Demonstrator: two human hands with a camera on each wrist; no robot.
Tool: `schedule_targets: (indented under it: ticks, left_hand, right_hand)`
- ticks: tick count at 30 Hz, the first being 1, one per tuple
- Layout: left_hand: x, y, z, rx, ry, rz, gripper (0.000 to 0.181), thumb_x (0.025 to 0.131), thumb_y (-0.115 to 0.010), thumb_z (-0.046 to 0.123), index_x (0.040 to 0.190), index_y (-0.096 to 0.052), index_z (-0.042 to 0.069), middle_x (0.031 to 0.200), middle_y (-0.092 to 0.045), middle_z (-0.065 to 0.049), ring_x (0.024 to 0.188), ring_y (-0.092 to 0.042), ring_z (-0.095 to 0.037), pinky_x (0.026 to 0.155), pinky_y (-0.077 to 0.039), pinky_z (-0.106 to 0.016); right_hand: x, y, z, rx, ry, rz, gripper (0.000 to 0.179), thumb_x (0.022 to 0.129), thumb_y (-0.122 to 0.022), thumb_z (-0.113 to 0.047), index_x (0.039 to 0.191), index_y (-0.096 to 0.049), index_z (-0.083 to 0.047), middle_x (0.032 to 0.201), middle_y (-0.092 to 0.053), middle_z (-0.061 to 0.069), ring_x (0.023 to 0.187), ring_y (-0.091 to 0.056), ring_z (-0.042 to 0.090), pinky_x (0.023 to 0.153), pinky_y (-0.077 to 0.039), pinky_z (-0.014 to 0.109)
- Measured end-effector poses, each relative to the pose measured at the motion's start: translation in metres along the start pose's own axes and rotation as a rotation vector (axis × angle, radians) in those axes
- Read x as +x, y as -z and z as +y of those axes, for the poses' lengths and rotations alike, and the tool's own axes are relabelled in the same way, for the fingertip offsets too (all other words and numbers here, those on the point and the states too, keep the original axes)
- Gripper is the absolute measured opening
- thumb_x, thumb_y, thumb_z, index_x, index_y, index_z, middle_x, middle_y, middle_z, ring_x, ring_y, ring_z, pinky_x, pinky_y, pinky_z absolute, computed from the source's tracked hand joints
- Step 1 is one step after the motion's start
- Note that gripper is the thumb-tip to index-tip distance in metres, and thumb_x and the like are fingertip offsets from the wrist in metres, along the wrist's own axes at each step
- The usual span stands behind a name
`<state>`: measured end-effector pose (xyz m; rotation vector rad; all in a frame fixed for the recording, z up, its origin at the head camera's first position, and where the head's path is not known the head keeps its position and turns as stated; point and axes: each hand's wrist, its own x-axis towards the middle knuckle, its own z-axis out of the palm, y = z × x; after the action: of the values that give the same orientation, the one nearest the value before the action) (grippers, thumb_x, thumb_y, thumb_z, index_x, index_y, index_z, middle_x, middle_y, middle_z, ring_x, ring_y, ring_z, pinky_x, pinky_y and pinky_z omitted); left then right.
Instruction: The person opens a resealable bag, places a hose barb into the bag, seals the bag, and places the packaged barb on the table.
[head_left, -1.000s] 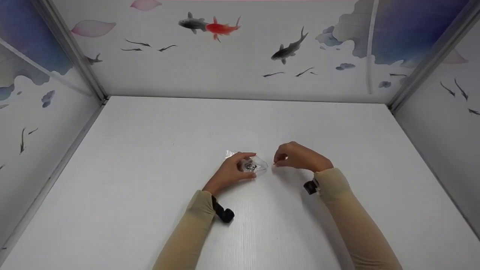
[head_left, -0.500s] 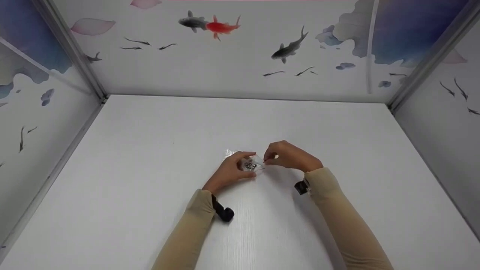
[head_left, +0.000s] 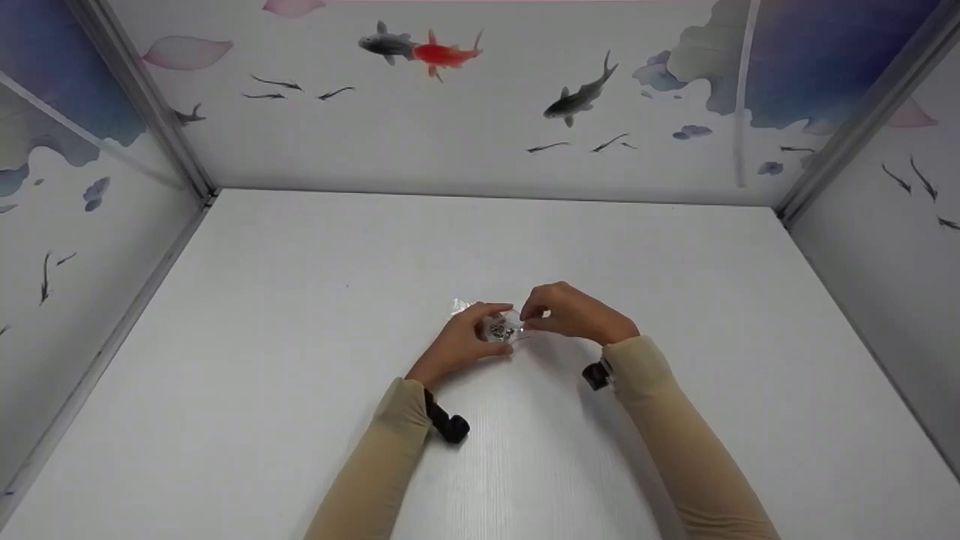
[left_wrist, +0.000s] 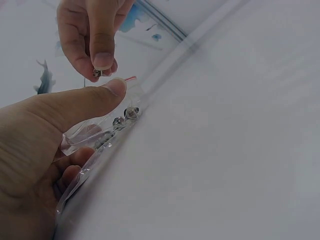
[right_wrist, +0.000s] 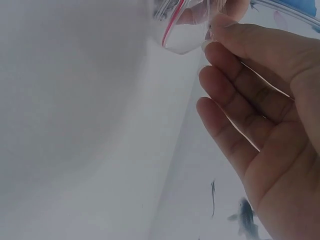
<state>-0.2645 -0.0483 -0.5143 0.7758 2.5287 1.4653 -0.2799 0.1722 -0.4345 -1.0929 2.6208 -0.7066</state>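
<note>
A clear zip bag (head_left: 501, 328) with a red closure strip lies in my left hand (head_left: 459, 339), thumb on one side and fingers on the other. Inside it, several small shiny metal parts (left_wrist: 131, 112) cluster near the thumb. My right hand (head_left: 576, 311) is at the mouth of the bag. Between its thumb and index finger it pinches a small metal piece (left_wrist: 97, 73), whose exact kind I cannot tell. The right wrist view shows the bag's red strip (right_wrist: 172, 24) beside those fingertips, the other fingers (right_wrist: 220, 117) loosely bent.
Both hands work over the middle of a white tabletop (head_left: 315, 262). White panels (head_left: 480, 150) printed with fish and blue washes enclose it at the back and both sides. A black wrist camera (head_left: 450, 427) sits on the left sleeve and another wrist camera (head_left: 598, 373) on the right.
My right hand has moved left, from just beside the bag to its mouth, with fingertips still pinched. The left hand and bag have stayed nearly in place.
</note>
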Motion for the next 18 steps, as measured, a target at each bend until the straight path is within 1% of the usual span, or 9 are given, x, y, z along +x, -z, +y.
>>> schedule_targets:
  ticks: [5,11,15,18]
  left_hand:
    - [-0.0003,0.0003,0.0009,-0.002,0.007,-0.004,0.064,0.080,-0.078,0.029,0.138,-0.054,0.019,0.116,-0.059,-0.001,0.087,-0.045,-0.013,0.076,-0.037,-0.028]
    - [0.0006,0.0008,0.0015,-0.007,0.009,0.003,0.063,0.080,-0.079,0.030,0.136,-0.054,0.019,0.112,-0.060,0.000,0.085,-0.046,-0.012,0.075,-0.038,-0.026]
    - [0.0010,0.0008,0.0012,-0.025,0.018,-0.004,0.062,0.081,-0.077,0.033,0.137,-0.054,0.020,0.113,-0.060,0.001,0.086,-0.047,-0.012,0.075,-0.039,-0.026]
    - [0.0015,0.0015,0.0024,-0.044,0.051,-0.018,0.056,0.087,-0.070,0.039,0.138,-0.053,0.022,0.115,-0.060,0.000,0.086,-0.048,-0.013,0.077,-0.040,-0.028]
  right_hand:
    - [-0.0005,0.0002,0.0007,0.007,-0.018,-0.005,0.016,0.086,-0.070,-0.006,0.102,-0.074,-0.002,0.098,-0.070,0.007,0.091,-0.066,0.019,0.082,-0.054,0.034]
    - [-0.0031,-0.0006,0.0018,0.006,-0.061,-0.006,0.017,0.088,-0.069,-0.010,0.104,-0.072,-0.003,0.100,-0.071,0.006,0.089,-0.064,0.017,0.082,-0.053,0.035]
    - [-0.0064,-0.0025,-0.0013,0.017,-0.090,0.008,0.015,0.090,-0.067,-0.013,0.102,-0.072,-0.006,0.097,-0.070,0.006,0.083,-0.062,0.014,0.078,-0.053,0.032]
    - [-0.0090,-0.0054,-0.0046,0.060,-0.125,0.012,0.013,0.092,-0.065,-0.017,0.098,-0.072,-0.007,0.091,-0.070,0.006,0.076,-0.057,0.011,0.070,-0.050,0.028]
